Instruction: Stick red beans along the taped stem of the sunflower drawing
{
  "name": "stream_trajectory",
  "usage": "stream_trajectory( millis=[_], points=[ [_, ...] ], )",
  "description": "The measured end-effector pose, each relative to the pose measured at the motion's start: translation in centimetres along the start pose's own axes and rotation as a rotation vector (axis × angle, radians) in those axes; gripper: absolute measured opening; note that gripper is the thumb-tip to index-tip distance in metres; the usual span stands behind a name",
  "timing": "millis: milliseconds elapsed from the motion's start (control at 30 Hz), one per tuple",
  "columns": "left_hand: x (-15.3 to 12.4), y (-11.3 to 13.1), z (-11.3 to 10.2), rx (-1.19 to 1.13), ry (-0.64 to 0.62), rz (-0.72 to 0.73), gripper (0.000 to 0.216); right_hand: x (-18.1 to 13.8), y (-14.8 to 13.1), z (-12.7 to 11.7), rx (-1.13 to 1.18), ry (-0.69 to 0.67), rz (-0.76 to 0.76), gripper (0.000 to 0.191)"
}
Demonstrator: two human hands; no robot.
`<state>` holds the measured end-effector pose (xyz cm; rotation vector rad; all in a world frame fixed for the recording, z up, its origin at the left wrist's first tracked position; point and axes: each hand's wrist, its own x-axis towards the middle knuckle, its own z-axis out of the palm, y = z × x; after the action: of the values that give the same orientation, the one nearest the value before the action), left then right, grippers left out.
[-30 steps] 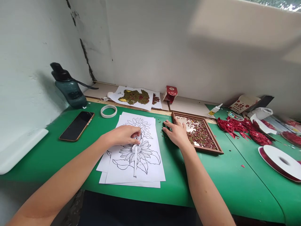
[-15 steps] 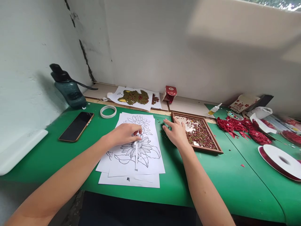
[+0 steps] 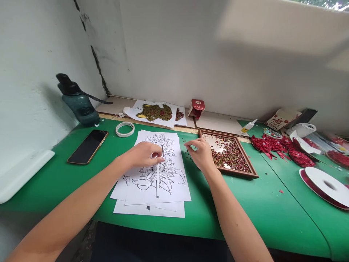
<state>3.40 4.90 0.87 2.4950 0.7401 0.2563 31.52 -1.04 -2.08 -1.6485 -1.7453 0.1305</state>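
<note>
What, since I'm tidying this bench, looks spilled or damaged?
A few loose beans lie scattered on the green tabletop, left of the wooden frame that holds many more, so they look spilled. Dark, ragged cracks mark the wall.

The left hand [image 3: 147, 154] hides part of the flower drawing [image 3: 167, 178]. Whether the right hand [image 3: 200, 154] pinches anything is too small to tell. The right edge cuts off the ribbon spool [image 3: 321, 189].

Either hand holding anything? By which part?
Left hand: apparently the strip, by its upper end; the grip itself is hidden. Right hand: pinched shut; can't tell if on anything.
</note>
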Motion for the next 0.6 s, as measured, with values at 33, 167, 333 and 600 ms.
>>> stream_trajectory(
  millis=[33, 167, 333, 600],
  points=[
    [-0.02, 0.03, -0.17, -0.012, -0.012, -0.008, 0.031, -0.03, -0.13, 0.02, 0.022, -0.002, -0.007, 0.027],
    [-0.11, 0.08, -0.69, -0.066, -0.071, -0.045, 0.04, -0.13, -0.44, 0.13, 0.065, -0.016, -0.035, 0.025],
    [-0.26, -0.1, -0.64, -0.072, -0.118, -0.063, 0.035, -0.12, -0.57, 0.24, 0.044, -0.027, -0.027, 0.03],
    [-0.41, 0.13, -0.46, -0.039, -0.075, -0.008, 0.011, -0.24, -1.02, 0.49, 0.021, -0.092, -0.023, 0.033]
  ],
)
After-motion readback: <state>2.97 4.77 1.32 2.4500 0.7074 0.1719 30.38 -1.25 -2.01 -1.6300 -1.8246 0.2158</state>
